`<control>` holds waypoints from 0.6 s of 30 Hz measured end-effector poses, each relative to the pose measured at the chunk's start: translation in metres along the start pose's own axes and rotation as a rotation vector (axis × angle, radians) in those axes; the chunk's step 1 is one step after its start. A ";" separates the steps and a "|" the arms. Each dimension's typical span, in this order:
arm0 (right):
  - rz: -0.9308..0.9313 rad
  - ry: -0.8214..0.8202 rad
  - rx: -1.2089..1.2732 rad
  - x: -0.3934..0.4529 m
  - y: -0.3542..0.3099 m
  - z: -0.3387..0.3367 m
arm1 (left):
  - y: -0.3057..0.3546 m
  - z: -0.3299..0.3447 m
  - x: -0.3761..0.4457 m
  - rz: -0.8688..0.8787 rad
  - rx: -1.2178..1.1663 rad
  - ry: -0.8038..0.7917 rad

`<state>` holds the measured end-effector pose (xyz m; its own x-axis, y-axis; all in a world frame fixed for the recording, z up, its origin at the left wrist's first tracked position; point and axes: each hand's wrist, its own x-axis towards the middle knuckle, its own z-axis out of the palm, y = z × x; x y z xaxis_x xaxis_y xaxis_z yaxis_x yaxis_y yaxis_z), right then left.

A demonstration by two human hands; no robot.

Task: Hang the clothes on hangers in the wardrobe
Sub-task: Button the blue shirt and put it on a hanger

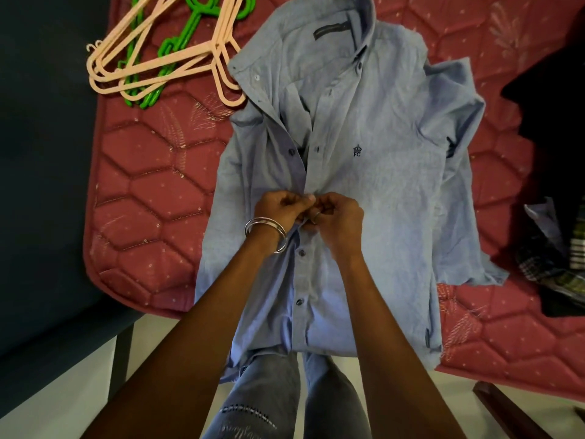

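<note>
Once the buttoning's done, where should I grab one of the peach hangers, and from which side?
Probably best taken by a long straight bar of the top peach hanger, coming from the bare mattress side below the pile. The hooks point left, past the mattress edge, and the green hangers are tangled among them. The other end lies against the blue shirt, so reaching there risks dragging cloth.

A shirt (364,172) is lying front-up on a mattress (152,185), collar pointing away from the person, hem hanging over the near edge above the person's legs (285,397). Both hands are meeting at the shirt's button placket, at mid-length: the left hand (281,209) is sitting on the left side of the placket, the right hand (340,217) on the right, fingers touching. A pile of hangers (164,58) is lying on the mattress at far left, just beside the collar. Other folded clothes (550,248) are lying on the mattress at right, apart from the shirt
</note>
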<state>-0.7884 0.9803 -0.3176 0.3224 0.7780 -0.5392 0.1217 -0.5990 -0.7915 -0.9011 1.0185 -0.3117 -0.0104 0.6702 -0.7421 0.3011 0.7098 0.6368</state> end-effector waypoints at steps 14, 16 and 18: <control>0.130 0.115 0.397 -0.020 0.008 0.013 | -0.006 0.010 0.009 0.016 -0.070 0.125; 0.197 0.095 0.483 -0.019 0.004 0.011 | -0.004 0.012 0.010 0.002 -0.074 0.119; 0.226 0.046 0.488 -0.016 0.000 0.011 | -0.003 0.013 0.009 -0.004 -0.079 0.122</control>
<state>-0.8035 0.9702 -0.3120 0.3321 0.6241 -0.7073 -0.4026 -0.5843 -0.7046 -0.8900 1.0198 -0.3228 -0.1292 0.6851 -0.7169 0.2247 0.7244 0.6517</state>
